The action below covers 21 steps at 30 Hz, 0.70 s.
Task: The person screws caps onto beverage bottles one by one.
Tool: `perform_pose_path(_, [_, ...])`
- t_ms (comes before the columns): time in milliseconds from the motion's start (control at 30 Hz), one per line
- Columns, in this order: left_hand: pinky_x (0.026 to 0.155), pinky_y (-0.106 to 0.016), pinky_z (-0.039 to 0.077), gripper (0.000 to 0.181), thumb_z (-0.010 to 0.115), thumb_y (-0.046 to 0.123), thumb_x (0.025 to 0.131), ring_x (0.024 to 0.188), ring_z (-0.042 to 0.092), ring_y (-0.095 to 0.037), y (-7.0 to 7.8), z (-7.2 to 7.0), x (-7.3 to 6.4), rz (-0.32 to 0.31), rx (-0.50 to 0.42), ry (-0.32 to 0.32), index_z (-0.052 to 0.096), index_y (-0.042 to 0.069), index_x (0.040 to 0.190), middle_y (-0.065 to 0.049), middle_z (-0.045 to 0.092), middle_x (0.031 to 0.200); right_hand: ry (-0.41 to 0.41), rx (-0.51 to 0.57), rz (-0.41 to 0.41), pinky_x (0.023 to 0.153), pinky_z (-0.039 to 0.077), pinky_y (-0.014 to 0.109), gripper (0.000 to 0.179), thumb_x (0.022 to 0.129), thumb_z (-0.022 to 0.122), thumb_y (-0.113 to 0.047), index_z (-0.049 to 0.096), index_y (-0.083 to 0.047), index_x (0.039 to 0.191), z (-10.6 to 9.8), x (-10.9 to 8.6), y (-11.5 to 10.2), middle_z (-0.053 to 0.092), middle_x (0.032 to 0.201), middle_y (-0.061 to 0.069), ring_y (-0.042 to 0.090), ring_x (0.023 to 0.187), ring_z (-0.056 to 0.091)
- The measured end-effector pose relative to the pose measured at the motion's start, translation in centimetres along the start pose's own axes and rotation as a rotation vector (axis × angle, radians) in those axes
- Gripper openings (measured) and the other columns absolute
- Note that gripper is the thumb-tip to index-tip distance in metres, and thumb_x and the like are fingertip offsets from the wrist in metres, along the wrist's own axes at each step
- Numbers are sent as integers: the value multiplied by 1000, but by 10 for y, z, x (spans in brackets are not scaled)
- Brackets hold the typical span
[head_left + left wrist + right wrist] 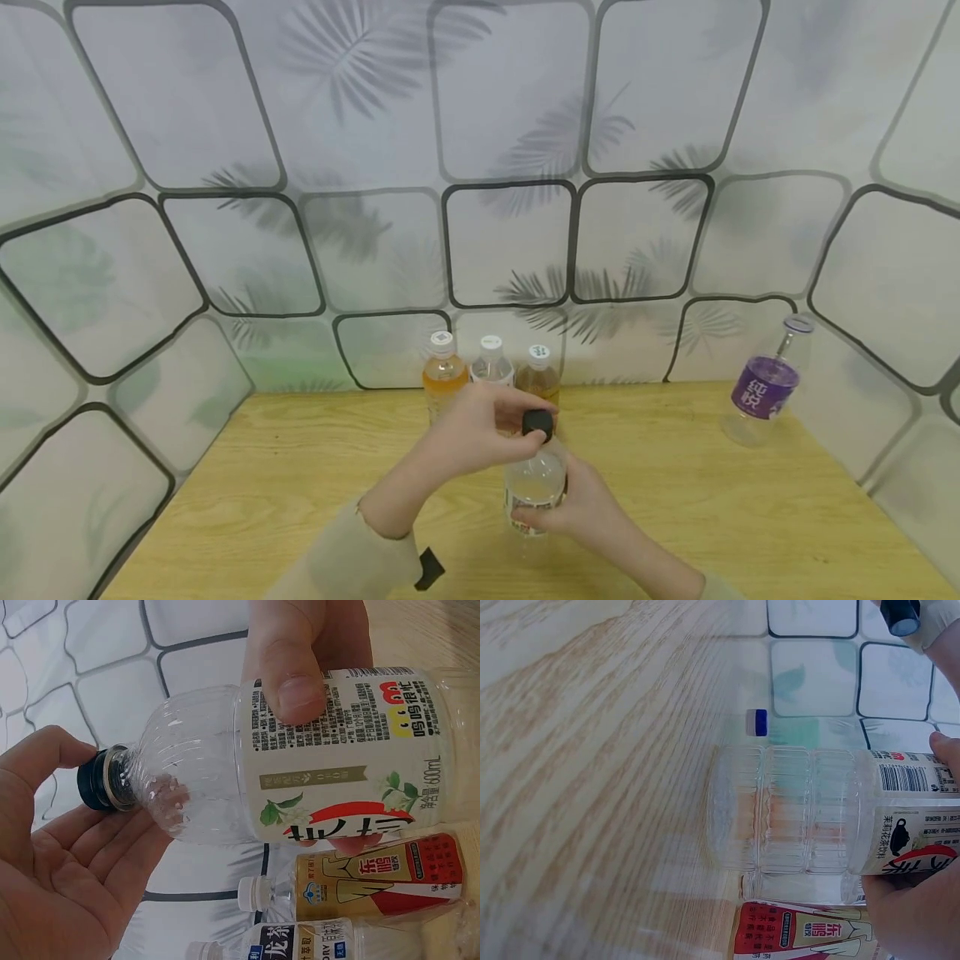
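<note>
A clear plastic bottle [534, 479] with a white printed label and a black bottle cap [537, 423] stands upright before me. My left hand [480, 427] reaches over from the left and pinches the cap between thumb and fingers. The left wrist view shows the thumb on one side of the cap [94, 780] and the fingers on the other. My right hand [581, 504] grips the bottle's body around the label, its thumb pressing the front. Droplets cling inside the clear shoulder, and the lower part looks see-through in the right wrist view.
Behind the hands stand an orange drink bottle [444, 375], a white-capped bottle [491, 367] and a brownish drink bottle [539, 379]. At the right back is a clear bottle with a purple label [765, 387]. A patterned curtain [510, 242] lines the wooden table [300, 467].
</note>
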State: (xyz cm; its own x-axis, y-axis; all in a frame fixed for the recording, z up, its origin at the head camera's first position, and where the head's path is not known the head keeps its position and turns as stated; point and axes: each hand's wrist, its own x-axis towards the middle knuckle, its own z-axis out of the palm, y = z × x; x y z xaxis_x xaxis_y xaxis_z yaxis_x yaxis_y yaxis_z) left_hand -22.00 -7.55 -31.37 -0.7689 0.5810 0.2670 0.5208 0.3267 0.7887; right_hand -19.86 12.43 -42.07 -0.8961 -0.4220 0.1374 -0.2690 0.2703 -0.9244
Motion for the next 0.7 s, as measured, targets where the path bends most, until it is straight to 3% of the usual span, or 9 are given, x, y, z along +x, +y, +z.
perform_pose_path(167, [88, -22, 63, 38, 77, 11, 95, 105, 79, -21, 1, 1, -2, -11, -4, 8, 73, 1, 132, -15, 79, 122, 7, -3, -3, 90, 58, 25, 87, 83, 92, -17, 46, -2, 155, 0, 0, -1, 69, 133, 20, 28, 116, 70])
perform_pose_path(267, [95, -32, 64, 48, 82, 23, 95, 111, 78, -24, 5, 4, -4, -61, 41, 78, 70, 3, 136, -13, 78, 127, 9, 1, 6, 90, 58, 25, 79, 82, 92, -15, 51, 0, 148, 0, -1, -2, 70, 132, 19, 25, 115, 70])
perform_pose_path(367, [90, -34, 65, 47, 87, 37, 90, 106, 79, -20, 10, 8, -8, -98, 188, 210, 77, 10, 127, -5, 82, 117, 8, 1, 8, 91, 58, 26, 77, 82, 92, -15, 52, -1, 146, 1, -1, -2, 69, 133, 19, 26, 116, 70])
perform_pose_path(500, [61, -19, 55, 35, 90, 50, 82, 75, 74, -7, 17, 15, -11, -67, 468, 351, 82, 20, 97, 8, 80, 85, 21, -16, 16, 93, 58, 27, 75, 82, 93, -15, 53, 0, 144, 1, -1, -2, 70, 133, 18, 27, 117, 70])
perform_pose_path(600, [50, -14, 42, 34, 92, 53, 78, 61, 63, -2, 18, 19, -12, -18, 603, 391, 78, 22, 83, 11, 73, 71, 30, -26, 21, 94, 59, 30, 73, 82, 92, -15, 55, 2, 142, 1, -2, -3, 71, 131, 17, 28, 117, 70])
perform_pose_path(700, [52, -14, 43, 31, 92, 48, 80, 63, 64, -3, 17, 17, -10, 6, 595, 366, 79, 21, 83, 11, 74, 72, 27, -12, 14, 93, 59, 30, 73, 83, 92, -16, 54, 2, 143, 0, -2, -3, 70, 131, 18, 28, 117, 69])
